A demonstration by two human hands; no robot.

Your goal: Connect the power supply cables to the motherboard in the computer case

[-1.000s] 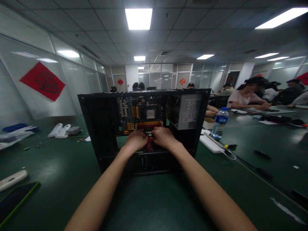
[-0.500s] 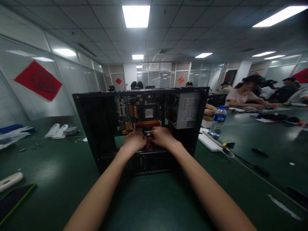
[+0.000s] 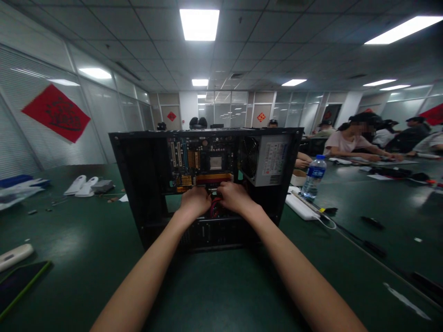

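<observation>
A black computer case [image 3: 138,184] stands with its open side facing me on the green table. Inside it are the motherboard [image 3: 200,159], with memory slots [image 3: 214,177] along its lower edge, and a silver power supply [image 3: 272,161] with a fan at upper right. My left hand [image 3: 195,201] reaches in below the board, fingers pinched, their tips partly hidden. Close beside it, my right hand [image 3: 235,197] has its fingers curled closed at the top of a bundle of red and dark cables [image 3: 215,208]. What the left fingertips grip is too small to make out.
Right of the case are a water bottle [image 3: 314,177], a white power strip [image 3: 301,205] and a small box [image 3: 298,178]. To the left lie white objects [image 3: 83,185], a grey block [image 3: 103,186] and a green-edged dark mat [image 3: 20,286]. A co-worker [image 3: 353,140] sits at right.
The view has shifted slightly, so the case appears a little further right and lower. Both hands stay at nearly the same place below the motherboard, with no clear change of grip.
</observation>
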